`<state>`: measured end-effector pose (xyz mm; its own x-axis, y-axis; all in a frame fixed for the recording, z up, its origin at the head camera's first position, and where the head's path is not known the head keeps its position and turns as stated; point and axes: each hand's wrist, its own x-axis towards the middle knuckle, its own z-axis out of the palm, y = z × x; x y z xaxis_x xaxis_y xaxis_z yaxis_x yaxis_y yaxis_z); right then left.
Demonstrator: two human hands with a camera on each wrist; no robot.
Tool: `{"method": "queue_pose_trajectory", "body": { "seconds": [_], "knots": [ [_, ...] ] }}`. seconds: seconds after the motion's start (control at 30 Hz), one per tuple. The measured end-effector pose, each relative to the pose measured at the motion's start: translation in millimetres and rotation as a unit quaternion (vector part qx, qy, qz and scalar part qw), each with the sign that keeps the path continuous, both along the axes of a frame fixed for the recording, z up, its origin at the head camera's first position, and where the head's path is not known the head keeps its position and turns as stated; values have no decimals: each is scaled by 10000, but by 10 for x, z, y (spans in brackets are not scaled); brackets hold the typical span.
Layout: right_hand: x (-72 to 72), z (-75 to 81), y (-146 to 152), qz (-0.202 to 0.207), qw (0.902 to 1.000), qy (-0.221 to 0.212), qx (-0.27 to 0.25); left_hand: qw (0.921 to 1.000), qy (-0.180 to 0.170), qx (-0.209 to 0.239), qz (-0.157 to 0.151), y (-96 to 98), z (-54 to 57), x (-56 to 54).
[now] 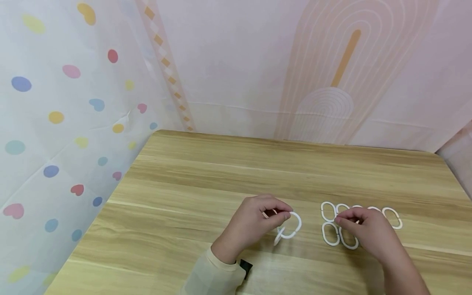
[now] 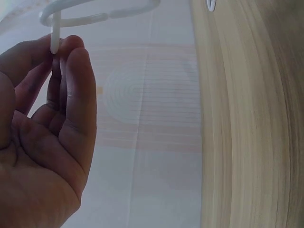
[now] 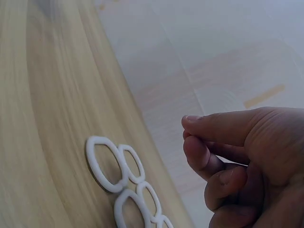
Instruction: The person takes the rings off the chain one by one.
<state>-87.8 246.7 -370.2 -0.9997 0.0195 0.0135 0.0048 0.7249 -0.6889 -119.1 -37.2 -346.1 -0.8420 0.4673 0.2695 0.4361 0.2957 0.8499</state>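
Note:
My left hand (image 1: 254, 221) pinches a white plastic C-shaped link (image 1: 300, 223) between thumb and fingers above the table. A second white link (image 1: 279, 237) is hooked through it and hangs below. In the left wrist view, the held link (image 2: 55, 33) stands upright from the fingertips. My right hand (image 1: 368, 229) hovers over the loose white links, covering some of them in the head view. Its thumb and index fingertips meet with nothing visible between them in the right wrist view, and the other fingers (image 3: 228, 183) curl in.
Several loose white links lie in two rows, among them a front one (image 1: 331, 245) and the far-right one (image 1: 400, 223). The wood-grain table (image 1: 206, 172) meets a patterned cloth (image 1: 236, 73) at the back and a dotted cloth (image 1: 85, 205) on the left.

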Motion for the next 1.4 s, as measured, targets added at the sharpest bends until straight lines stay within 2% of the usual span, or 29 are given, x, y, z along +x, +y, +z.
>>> {"method": "queue_pose_trajectory", "body": {
  "seconds": [0.13,0.37,0.7,0.87,1.07,1.4],
  "knots": [
    [-3,-3,-56,-4,9999,-98,-105,9997,178,-69,-180,-2,-17,-8],
    [7,16,-202,8,9991,-142,-391,9990,222,-177,-335,4,-36,-5],
    [39,41,-352,165,9951,54,-969,9983,-130,-486,-292,18,-24,1],
    [61,61,-429,81,9926,-72,-1209,9974,-373,-538,-291,22,-20,8],
    [85,69,-519,-47,9893,-67,-1457,9965,-417,-613,-395,20,-21,5],
    [147,109,-594,365,9847,228,-1686,9951,-482,-729,-469,22,-9,13]
  ]
}}
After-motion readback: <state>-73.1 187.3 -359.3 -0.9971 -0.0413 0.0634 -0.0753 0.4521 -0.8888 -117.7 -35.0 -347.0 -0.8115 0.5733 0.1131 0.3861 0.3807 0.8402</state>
